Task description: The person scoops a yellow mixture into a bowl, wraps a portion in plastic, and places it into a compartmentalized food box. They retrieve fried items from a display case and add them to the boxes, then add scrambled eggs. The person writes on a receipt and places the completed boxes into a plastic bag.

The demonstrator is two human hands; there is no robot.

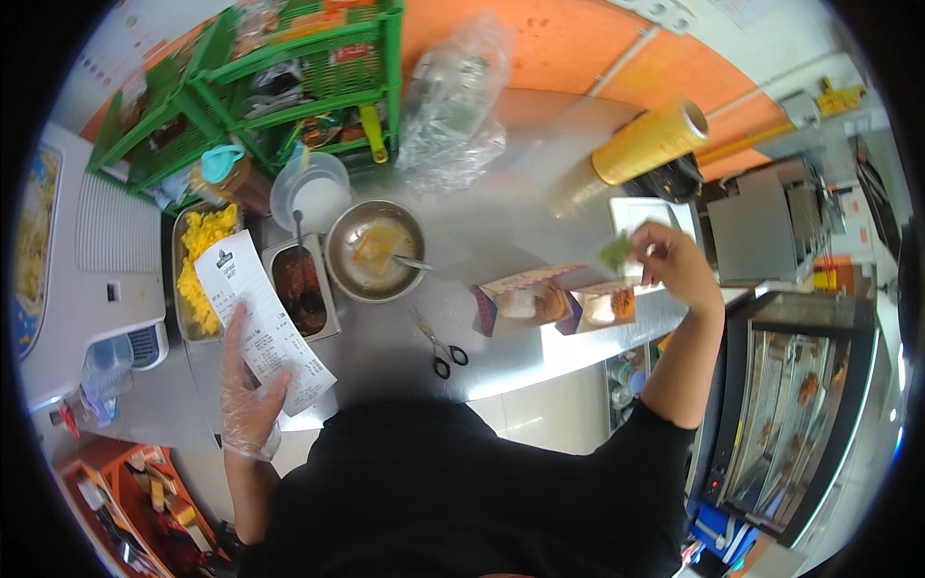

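My left hand, in a clear plastic glove, holds a long white printed receipt over the left end of the steel counter. My right hand pinches a green leafy piece, blurred, just above the right one of two paper food trays. That right tray contains a white item and a browned round piece. Beside it, the left tray has similar contents, with another browned piece. Scissors with black handles lie on the counter between the trays and the receipt.
A steel bowl with a spoon stands by a pan of dark red sauce and a pan of yellow food. Green crates and a plastic bag are behind. A yellow film roll and glass display cabinet are rightward.
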